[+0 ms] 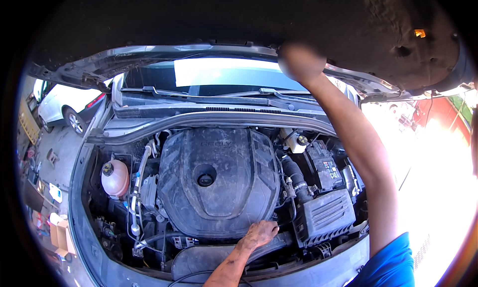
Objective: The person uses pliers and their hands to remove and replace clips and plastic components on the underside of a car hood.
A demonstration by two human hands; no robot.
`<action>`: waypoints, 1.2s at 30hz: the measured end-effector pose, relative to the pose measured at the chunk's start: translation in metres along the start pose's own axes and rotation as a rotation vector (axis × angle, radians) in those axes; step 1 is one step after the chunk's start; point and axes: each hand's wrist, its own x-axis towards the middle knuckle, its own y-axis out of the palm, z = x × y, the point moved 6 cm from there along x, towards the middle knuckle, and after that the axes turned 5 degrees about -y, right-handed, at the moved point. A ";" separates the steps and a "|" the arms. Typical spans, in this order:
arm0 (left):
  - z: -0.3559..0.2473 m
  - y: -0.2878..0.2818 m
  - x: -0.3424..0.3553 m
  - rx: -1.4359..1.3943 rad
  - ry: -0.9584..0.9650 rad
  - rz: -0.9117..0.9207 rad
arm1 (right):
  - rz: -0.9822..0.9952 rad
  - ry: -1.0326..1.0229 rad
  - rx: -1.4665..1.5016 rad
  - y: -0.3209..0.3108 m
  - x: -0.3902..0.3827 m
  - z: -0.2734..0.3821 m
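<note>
My left hand (261,233) is at the front right corner of the black plastic engine cover (224,157), its fingers curled closed against the cover's lower edge. Dark smudges mark the hand and forearm. The cover is dusty, with a round recess holding a cap (205,179) near its middle. My right arm, in a blue sleeve, reaches up past the battery side. At its end my right hand (302,63) is blurred against the edge of the raised hood (224,18), so its fingers cannot be made out.
Right of the cover are a ribbed intake hose (295,173), an air filter box (326,215), a battery (324,167) and a white fluid reservoir (297,143). A pinkish coolant tank (115,178) sits at left. Outside are a white car (74,102) and a cardboard box (61,237).
</note>
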 end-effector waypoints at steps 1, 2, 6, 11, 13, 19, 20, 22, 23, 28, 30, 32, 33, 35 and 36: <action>0.000 0.001 0.001 -0.001 -0.003 0.000 | -0.005 0.012 0.003 -0.002 -0.002 0.002; 0.001 0.001 0.001 -0.001 -0.005 0.000 | -0.012 0.014 0.004 -0.002 -0.001 0.003; 0.001 0.000 0.000 -0.015 -0.005 0.000 | 0.033 0.074 -0.011 -0.015 -0.007 0.017; 0.014 0.007 0.001 -0.008 -0.012 -0.023 | 0.156 0.124 0.203 -0.025 0.010 0.000; 0.008 0.007 0.003 0.041 0.004 -0.006 | 0.188 0.169 0.246 -0.016 0.024 -0.028; 0.021 0.000 -0.001 0.005 -0.043 -0.042 | 0.341 0.031 0.097 -0.044 -0.081 -0.024; 0.022 -0.006 -0.003 -0.012 -0.049 -0.066 | 0.072 -0.120 0.007 -0.044 -0.128 -0.027; 0.026 -0.005 0.004 -0.148 -0.050 -0.029 | 0.295 -0.121 0.138 -0.045 -0.228 -0.045; 0.027 -0.005 0.005 -0.213 -0.052 -0.017 | 0.342 -0.105 0.292 -0.054 -0.283 -0.057; -0.027 -0.070 -0.043 0.075 -0.109 -0.210 | 0.400 0.717 0.905 -0.073 -0.544 -0.130; -0.064 -0.094 -0.089 -0.103 -0.163 -0.280 | 0.432 1.110 1.003 -0.086 -0.625 -0.137; -0.078 -0.095 -0.131 -0.128 -0.222 -0.371 | 0.396 1.307 1.093 -0.103 -0.681 -0.137; -0.081 -0.090 -0.156 -0.229 -0.276 -0.418 | 0.365 1.326 1.084 -0.112 -0.703 -0.136; -0.100 -0.077 -0.210 -0.281 -0.344 -0.453 | 0.350 1.211 0.948 -0.126 -0.724 -0.130; -0.102 -0.067 -0.238 -0.304 -0.348 -0.506 | 0.299 1.093 0.899 -0.128 -0.724 -0.125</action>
